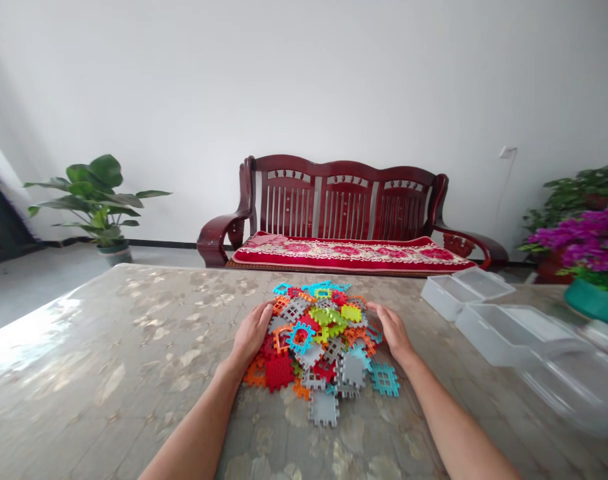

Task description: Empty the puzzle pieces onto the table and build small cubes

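Note:
A heap of plastic interlocking building tiles in red, orange, grey, lime green and blue lies on the table in front of me. Most are flat squares with toothed edges; some have window-like cut-outs. My left hand rests along the heap's left side, fingers stretched forward and its inner side against the tiles. On the opposite side, my right hand has its fingers extended toward the pile's right edge. Neither hand grips a tile. A grey tile lies at the near edge of the heap, and a teal windowed tile at its right.
Translucent plastic boxes stand on the table to the right, near a pot of purple flowers. Beyond the table is a dark red wooden bench with a red patterned cover. A potted plant stands on the floor at left.

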Demonstrator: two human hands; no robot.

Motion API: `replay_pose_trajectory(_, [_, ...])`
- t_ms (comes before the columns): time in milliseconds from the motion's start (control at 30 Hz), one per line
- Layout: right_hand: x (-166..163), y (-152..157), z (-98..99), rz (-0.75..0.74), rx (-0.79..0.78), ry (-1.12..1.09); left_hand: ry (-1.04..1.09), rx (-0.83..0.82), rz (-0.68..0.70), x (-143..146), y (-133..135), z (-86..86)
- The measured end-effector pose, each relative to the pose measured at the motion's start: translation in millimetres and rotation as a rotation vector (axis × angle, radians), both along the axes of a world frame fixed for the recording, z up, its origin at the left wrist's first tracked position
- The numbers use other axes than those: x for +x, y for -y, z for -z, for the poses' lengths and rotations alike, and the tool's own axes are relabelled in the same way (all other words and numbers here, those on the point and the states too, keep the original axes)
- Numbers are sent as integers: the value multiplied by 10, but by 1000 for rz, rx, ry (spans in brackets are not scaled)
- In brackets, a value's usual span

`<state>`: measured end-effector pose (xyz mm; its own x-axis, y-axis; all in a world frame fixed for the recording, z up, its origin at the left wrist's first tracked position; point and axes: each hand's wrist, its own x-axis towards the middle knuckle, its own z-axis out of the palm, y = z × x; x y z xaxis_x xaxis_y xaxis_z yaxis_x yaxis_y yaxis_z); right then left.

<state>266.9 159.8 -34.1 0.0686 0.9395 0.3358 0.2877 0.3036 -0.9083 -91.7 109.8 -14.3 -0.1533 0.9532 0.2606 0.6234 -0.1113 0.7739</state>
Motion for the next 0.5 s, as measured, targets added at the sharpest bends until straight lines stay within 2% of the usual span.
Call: replay_pose_trajectory(500, [-5,44,-6,78,-7,-91,3,-16,-7,22,18,-29])
